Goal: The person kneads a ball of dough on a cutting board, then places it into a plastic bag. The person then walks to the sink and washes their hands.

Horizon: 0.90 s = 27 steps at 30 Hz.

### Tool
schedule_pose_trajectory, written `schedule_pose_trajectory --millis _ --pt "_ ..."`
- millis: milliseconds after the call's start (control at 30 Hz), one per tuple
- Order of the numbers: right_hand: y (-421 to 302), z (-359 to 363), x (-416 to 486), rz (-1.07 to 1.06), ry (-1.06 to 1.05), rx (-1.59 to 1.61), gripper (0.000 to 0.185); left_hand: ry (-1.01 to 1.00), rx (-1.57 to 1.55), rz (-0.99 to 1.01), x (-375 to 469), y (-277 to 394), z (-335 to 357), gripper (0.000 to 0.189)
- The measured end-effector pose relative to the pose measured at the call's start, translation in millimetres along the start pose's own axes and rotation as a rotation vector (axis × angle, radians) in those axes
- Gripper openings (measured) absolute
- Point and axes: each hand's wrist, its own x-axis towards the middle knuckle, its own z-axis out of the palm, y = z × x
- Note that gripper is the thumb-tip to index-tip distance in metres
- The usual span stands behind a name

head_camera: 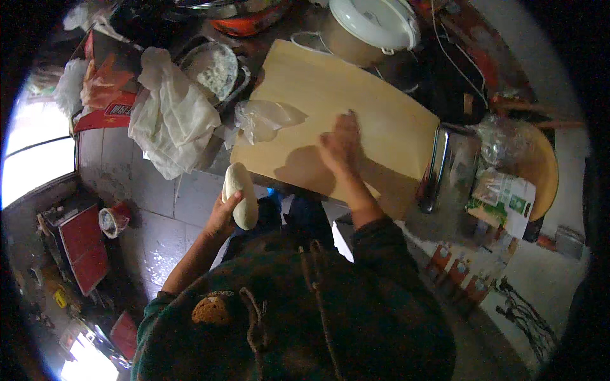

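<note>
My left hand (224,212) grips a thick, pale, elongated piece of dough (242,195), held upright just off the near left corner of a wooden board (305,85). My right hand (344,140) is over the middle of the board, blurred, with its thumb apart from the fingers. I see nothing in it; whether the palm touches the wood I cannot tell. A crumpled clear plastic bag (267,119) lies on the board's left edge, between my two hands.
Left of the board are a white cloth (174,114) and a bowl (212,71) with white flour-like contents. A lidded pot (374,24) stands behind it. To the right are a shiny rectangular metal tray (450,166), a printed packet (505,200) and a round wooden board (545,166).
</note>
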Motion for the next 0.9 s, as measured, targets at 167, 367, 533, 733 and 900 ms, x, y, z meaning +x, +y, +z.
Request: schedule_pose_trajectory --millis 167,367,533,733,900 --pt "-20.1 -7.5 -45.3 -0.401 0.07 0.053 0.072 0.009 -0.035 -0.084 -2.8 -3.5 12.3 0.059" --pt "41.4 -23.5 30.1 0.109 0.047 -0.093 0.063 -0.018 0.006 -0.035 6.8 -6.6 16.9 0.057" --pt "-19.3 22.3 15.6 -0.312 0.028 -0.094 0.058 0.066 0.149 0.026 26.5 -8.4 39.6 0.064" --pt "-6.7 -37.8 -4.0 0.567 0.07 1.498 0.041 -0.043 0.743 0.256 130.0 -29.7 136.3 0.049" --pt "7.7 -30.2 5.5 0.328 0.239 0.791 0.031 0.364 1.672 0.674 190.2 -46.9 181.6 0.051"
